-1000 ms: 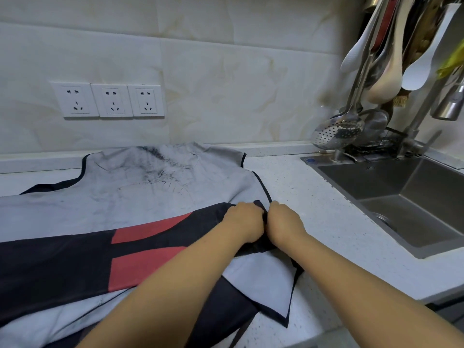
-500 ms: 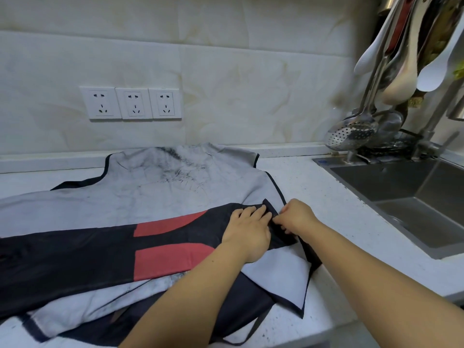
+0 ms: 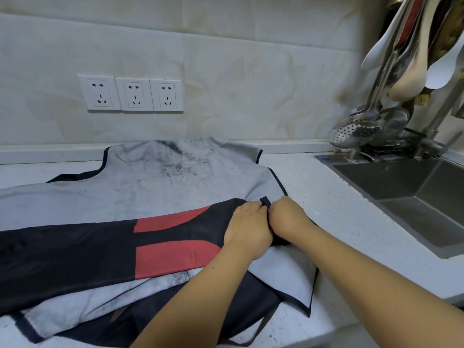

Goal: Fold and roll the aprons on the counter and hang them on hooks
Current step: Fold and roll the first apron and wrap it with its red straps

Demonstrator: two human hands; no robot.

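Note:
A grey apron (image 3: pixel 155 189) with black trim and dark smudges lies spread flat on the white counter (image 3: pixel 334 209). Over its near half lies a folded band of black and red apron fabric (image 3: pixel 105 247). My left hand (image 3: pixel 247 227) and my right hand (image 3: pixel 288 217) sit side by side at the right end of that band, fingers curled on the black fabric edge, with a small black corner sticking up between them. Both forearms reach in from the lower right.
A steel sink (image 3: pixel 411 199) is set into the counter at the right. Ladles, spatulas and a skimmer (image 3: pixel 356 129) hang above its back corner. Three wall sockets (image 3: pixel 130 92) sit on the tiled backsplash. The counter's front edge runs along the bottom.
My left hand, flat on the black fabric half a second ago, has curled shut beside my right hand on the fabric's edge. The view has shifted slightly left.

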